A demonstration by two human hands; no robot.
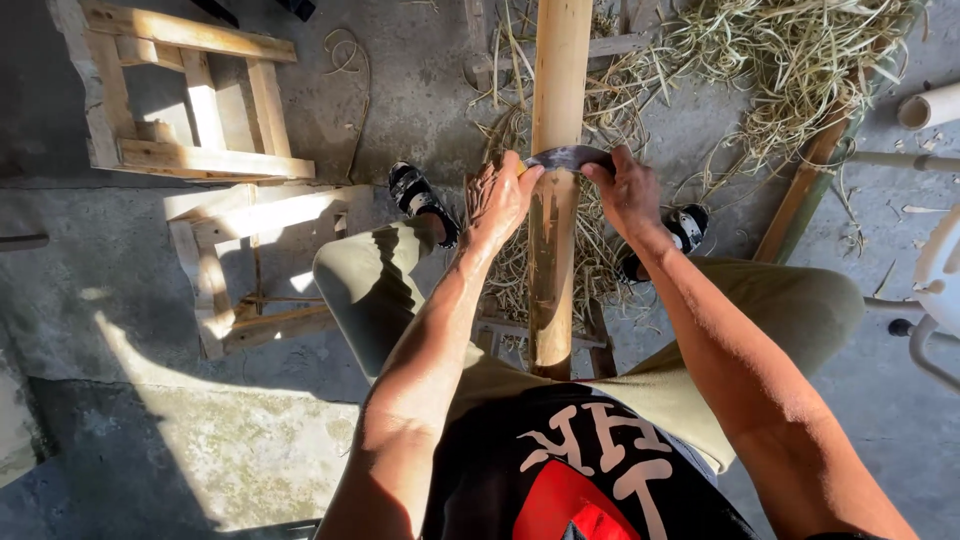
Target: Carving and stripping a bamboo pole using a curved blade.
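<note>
Gripping curved blade [568, 157] both ends: left hand [497, 200], right hand [628, 190] closed, arms outstretched, across bamboo pole [556, 100].

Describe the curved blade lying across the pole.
The blade is a dark, dull metal strip, arched over a pale bamboo pole and lying crosswise on its top. The left hand grips one end and the right hand the other, hiding any handles. Below it the pole's surface looks darker.
</note>
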